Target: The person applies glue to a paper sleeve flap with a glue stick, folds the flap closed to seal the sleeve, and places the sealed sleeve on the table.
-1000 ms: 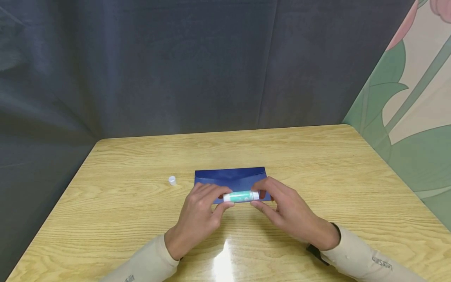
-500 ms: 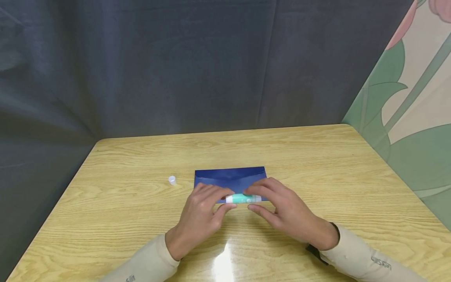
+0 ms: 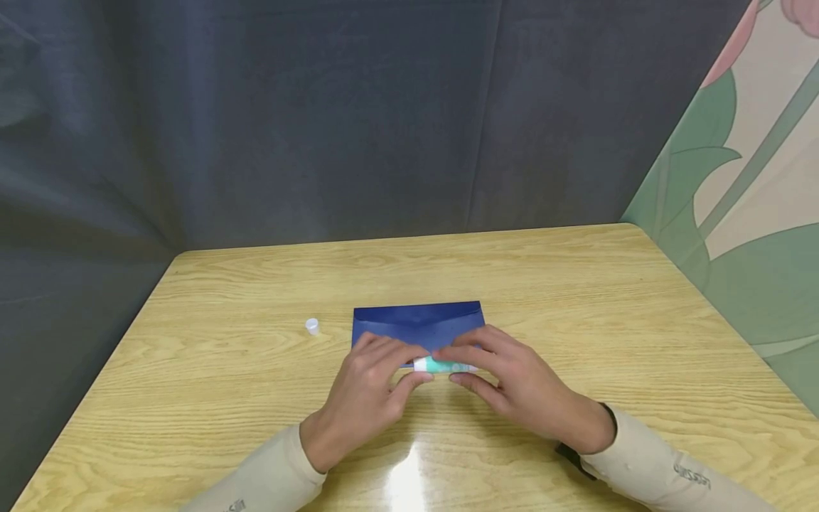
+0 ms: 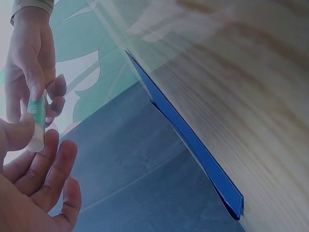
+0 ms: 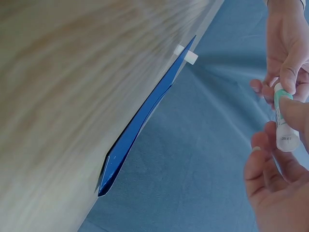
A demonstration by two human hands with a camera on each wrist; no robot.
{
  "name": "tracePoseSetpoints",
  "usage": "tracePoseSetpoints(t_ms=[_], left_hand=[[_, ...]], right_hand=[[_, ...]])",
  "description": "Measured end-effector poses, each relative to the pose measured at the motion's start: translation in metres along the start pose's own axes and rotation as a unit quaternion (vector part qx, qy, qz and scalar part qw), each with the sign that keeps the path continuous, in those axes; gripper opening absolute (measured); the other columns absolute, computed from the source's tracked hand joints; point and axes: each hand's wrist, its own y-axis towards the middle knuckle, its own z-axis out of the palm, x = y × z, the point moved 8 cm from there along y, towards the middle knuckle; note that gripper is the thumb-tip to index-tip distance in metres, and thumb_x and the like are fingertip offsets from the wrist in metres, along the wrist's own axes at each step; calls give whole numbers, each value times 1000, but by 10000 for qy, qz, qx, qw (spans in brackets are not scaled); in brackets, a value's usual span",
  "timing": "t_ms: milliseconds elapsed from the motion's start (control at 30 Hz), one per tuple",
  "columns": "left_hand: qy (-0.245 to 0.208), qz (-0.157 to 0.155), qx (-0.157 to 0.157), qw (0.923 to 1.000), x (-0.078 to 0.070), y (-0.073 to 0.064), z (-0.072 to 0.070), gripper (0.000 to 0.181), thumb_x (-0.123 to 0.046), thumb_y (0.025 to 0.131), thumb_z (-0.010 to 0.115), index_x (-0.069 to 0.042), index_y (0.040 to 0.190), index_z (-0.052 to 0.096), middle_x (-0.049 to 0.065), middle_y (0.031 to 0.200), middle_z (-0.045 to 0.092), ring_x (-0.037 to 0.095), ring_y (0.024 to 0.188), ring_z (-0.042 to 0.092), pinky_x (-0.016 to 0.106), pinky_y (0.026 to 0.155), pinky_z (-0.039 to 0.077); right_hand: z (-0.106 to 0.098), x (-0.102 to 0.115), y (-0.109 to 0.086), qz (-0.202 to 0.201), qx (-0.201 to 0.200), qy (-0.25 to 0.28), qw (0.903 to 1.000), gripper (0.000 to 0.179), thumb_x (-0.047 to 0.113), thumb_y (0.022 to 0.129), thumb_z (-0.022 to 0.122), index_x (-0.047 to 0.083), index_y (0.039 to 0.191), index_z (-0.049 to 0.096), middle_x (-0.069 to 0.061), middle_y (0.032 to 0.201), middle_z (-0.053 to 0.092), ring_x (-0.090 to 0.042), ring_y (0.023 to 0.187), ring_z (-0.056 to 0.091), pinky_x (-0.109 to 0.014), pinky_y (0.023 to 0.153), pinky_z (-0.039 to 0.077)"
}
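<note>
A green and white glue stick (image 3: 443,366) lies sideways between my two hands, held above the near edge of a dark blue envelope (image 3: 419,323). My left hand (image 3: 370,380) pinches its white left end with thumb and fingers. The right hand (image 3: 521,377) has its thumb and fingers about the other part, covering some of the green label. The right wrist view gives the white end of the glue stick (image 5: 286,130), with the right thumb laid along the barrel. In the left wrist view both thumbs rest on the glue stick (image 4: 37,113).
A small white cap (image 3: 312,326) stands on the wooden table (image 3: 224,384), left of the envelope. The envelope's flap side faces up, slightly raised in the wrist views. A dark curtain (image 3: 333,121) hangs behind the table, and a flower-patterned wall covering (image 3: 761,213) borders the right.
The right fingers have slid left along the glue stick from its right end to nearer its middle. The glue stick has shifted slightly right and nearer. The cap and envelope stay put.
</note>
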Motion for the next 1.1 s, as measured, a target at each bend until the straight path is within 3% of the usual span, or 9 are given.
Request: tracePoseSetpoints(t_ms=[400, 667, 1100], left_hand=[[-7, -30, 119, 9999, -1, 0, 2, 16, -22, 85, 77, -13, 98, 74, -6, 90, 76, 7, 83, 70, 26, 78, 48], [-62, -144, 364, 9992, 2, -2, 7, 15, -25, 89, 73, -15, 101, 73, -7, 91, 75, 6, 83, 68, 25, 79, 48], [-113, -176, 555, 9982, 3, -2, 10, 21, -27, 88, 74, -15, 105, 72, -8, 94, 74, 8, 85, 68, 25, 78, 48]], right_hand=[[-1, 0, -1, 50, 12, 73, 10000, 26, 27, 97, 65, 22, 122, 69, 6, 116, 65, -9, 105, 62, -16, 87, 49], [-1, 0, -1, -12, -37, 2, 10000, 26, 30, 101, 58, 17, 122, 67, 5, 115, 65, -10, 107, 62, -19, 87, 50], [-1, 1, 0, 100, 38, -43, 9999, 24, 26, 100, 61, 13, 119, 67, 5, 117, 66, -11, 110, 63, -21, 90, 50]])
